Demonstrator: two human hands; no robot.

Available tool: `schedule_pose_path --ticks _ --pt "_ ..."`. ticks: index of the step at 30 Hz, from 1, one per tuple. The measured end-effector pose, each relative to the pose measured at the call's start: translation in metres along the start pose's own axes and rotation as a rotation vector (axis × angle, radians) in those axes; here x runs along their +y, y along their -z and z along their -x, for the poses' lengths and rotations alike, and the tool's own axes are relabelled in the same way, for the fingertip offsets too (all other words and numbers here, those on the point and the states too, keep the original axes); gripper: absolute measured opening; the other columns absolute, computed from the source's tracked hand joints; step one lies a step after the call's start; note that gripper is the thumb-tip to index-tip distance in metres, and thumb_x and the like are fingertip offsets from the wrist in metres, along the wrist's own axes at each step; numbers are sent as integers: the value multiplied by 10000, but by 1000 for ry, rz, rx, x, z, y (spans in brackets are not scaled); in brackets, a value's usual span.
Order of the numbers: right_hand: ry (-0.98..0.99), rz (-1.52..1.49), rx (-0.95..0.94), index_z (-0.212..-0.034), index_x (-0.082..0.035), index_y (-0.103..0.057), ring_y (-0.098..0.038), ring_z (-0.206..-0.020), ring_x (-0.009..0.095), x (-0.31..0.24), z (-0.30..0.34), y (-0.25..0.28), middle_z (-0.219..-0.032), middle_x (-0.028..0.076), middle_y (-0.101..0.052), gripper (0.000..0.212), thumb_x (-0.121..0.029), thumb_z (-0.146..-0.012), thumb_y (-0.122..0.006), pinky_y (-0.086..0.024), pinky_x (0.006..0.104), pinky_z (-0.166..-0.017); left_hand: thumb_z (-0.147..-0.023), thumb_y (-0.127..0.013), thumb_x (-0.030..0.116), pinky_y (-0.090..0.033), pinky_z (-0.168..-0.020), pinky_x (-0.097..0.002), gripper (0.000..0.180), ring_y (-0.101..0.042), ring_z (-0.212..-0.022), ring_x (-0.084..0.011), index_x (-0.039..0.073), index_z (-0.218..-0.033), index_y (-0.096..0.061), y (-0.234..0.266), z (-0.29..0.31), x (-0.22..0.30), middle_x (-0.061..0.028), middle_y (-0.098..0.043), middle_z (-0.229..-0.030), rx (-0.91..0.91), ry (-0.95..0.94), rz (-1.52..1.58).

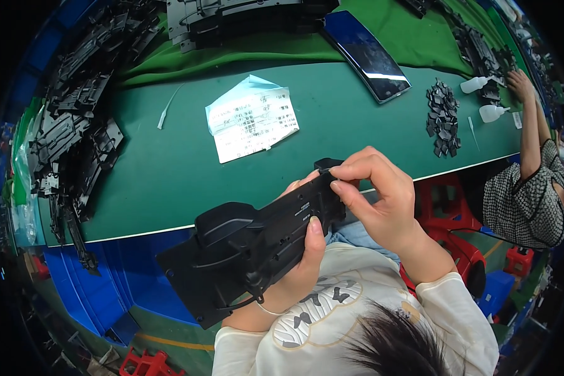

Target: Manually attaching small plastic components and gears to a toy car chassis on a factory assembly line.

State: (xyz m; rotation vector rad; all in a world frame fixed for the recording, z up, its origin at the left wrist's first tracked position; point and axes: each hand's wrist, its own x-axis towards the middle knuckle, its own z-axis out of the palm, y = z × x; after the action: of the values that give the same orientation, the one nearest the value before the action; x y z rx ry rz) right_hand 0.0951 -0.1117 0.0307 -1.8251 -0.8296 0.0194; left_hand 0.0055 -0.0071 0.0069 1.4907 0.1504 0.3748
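A long black molded plastic panel point(276, 241) is held tilted in front of my body, just off the table's near edge. My left hand point(307, 260) grips it from below, thumb pressed on its face and some fingers behind. At the panel's far right end, my right hand point(385, 194) pinches thumb and forefinger together by the edge. Whatever sits between those fingertips is too small to make out. Beyond the panel, a handwritten paper sheet point(254, 125) lies on the green table point(156, 163). Small black pieces point(443, 119) are heaped to the right.
Black plastic parts point(69, 141) are stacked along the left side. A phone point(370, 56) lies at the back on green cloth point(232, 66). Two white bottles point(492, 113) stand at right, near a co-worker's arm point(529, 125). Blue bins point(150, 279) are below the table.
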Motion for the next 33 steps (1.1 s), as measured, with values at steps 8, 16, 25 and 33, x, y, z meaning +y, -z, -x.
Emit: schedule_pose_path --ticks 8,16,25,33 --pt "49 37 66 -764 34 -517 -542 -588 168 0 3 -4 -695 101 -519 151 93 -638 -575 -484 229 -483 -771 -411 85 -322 -873 -321 372 -431 -1006 -245 -66 -1110 -382 -4 2 3 -171 -435 -1091 30 9 -5" --pt "62 21 37 -769 34 -521 -543 -595 164 3 4 -3 -697 104 -522 156 98 -637 -573 -487 227 -480 -775 -395 58 -294 -904 -324 416 -321 -1115 -243 -35 -1167 -292 2 1 5 -174 -334 -1173 -90 1 -105" --pt "59 28 117 -766 28 -522 -539 -589 160 4 7 -5 -703 106 -525 164 102 -631 -576 -475 226 -456 -783 -393 56 -305 -898 -328 417 -338 -1106 -248 -27 -1167 -253 -1 -1 7 -187 -308 -1183 -83 4 -96" --pt "-77 -107 -8 -783 16 -523 -528 -598 143 5 6 2 -700 97 -517 157 45 -649 -599 -448 221 -518 -782 -411 54 -317 -889 -337 416 -357 -1090 -263 -26 -1163 -265 -1 0 3 -195 -308 -1180 -47 -91 -88"
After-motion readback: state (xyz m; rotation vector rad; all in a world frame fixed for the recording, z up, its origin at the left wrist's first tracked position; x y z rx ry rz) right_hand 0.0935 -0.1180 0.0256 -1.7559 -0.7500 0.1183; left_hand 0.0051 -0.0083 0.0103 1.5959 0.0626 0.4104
